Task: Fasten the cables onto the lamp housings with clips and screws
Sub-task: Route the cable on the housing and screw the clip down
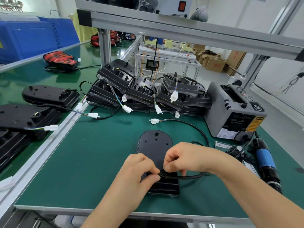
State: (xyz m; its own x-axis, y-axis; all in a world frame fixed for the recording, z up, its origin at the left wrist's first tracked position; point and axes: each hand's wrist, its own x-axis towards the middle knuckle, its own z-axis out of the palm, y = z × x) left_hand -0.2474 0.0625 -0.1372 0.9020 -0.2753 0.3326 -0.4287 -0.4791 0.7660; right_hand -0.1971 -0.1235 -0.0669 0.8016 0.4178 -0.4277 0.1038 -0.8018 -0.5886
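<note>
A black lamp housing (pixel 155 145) lies back-up on the green mat in front of me. Its black cable (pixel 199 130) loops off to the right and back, ending in a white connector (pixel 154 121). My left hand (pixel 138 170) and my right hand (pixel 184 157) meet over the housing's near end. Both pinch the cable where it leaves the housing, around a small black part that my fingers mostly hide. Whether that part is a clip I cannot tell.
A pile of black housings (pixel 141 91) with dangling white connectors stands behind. A grey tape dispenser (pixel 235 111) sits at the right, a blue electric screwdriver (pixel 265 159) and small black clips (pixel 240 156) beside it. More housings (pixel 49 96) lie on the left conveyor.
</note>
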